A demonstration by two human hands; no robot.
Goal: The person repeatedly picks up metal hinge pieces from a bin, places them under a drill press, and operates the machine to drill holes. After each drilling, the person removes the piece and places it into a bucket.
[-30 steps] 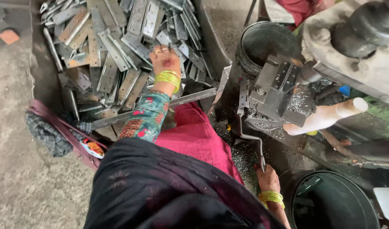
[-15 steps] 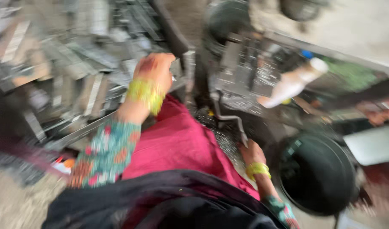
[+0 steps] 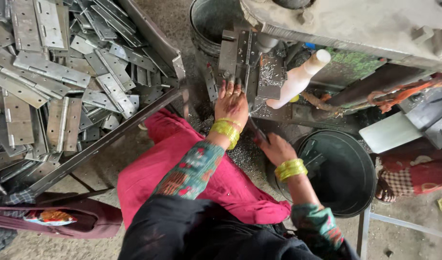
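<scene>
Hinge (image 3: 229,55) sits in press jig (image 3: 245,58), left hand (image 3: 230,103) flat, fingers open on it. Right hand (image 3: 275,148) grips lever (image 3: 257,130). Could pinch fingers if pressed now.

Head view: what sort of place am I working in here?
Most likely a small metal workshop: a heap of steel hinges at the left, a press machine under the left hand, and metal shavings on the floor.

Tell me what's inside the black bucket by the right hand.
The black bucket shows a dark interior with one flat metal piece near its left rim. The right hand and forearm cover the rim's left edge; whatever lies there is hidden.
</scene>
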